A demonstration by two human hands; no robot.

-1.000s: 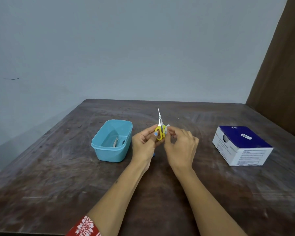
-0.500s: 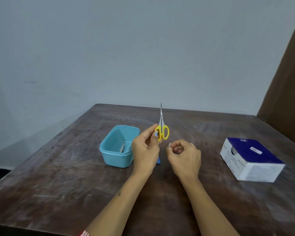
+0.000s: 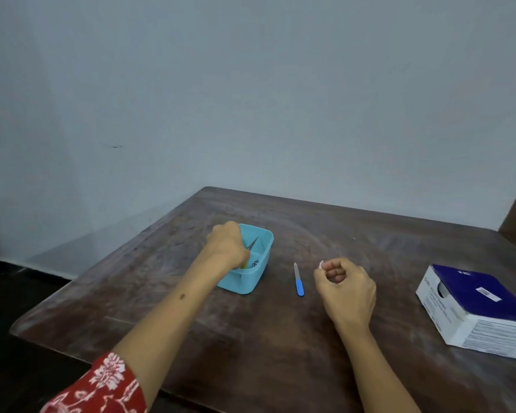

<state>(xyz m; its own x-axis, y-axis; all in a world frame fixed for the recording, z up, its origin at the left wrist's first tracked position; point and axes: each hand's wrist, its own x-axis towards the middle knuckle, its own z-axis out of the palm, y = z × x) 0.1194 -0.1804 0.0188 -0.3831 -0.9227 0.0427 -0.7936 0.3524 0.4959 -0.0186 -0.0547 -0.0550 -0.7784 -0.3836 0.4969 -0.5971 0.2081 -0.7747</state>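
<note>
My left hand (image 3: 225, 245) reaches into the light blue plastic tub (image 3: 261, 274) and holds the small yellow-handled scissors (image 3: 251, 244), whose blades point up and away inside the tub; most of the handle is hidden behind my fingers. My right hand (image 3: 344, 286) hovers over the table with fingers curled, pinching a small white bit (image 3: 321, 264) at the fingertips. A nail file with a blue handle (image 3: 299, 281) lies on the table between the tub and my right hand.
A white and dark blue cardboard box (image 3: 477, 308) sits at the right side of the dark wooden table (image 3: 251, 338). Other small metal tools lie in the tub. A pale wall stands behind the table; its left edge drops to a dark floor.
My left hand moved left and down from mid-air, carrying the scissors into the tub. My right hand stayed low with its fingers curled. The nail file is now uncovered.
</note>
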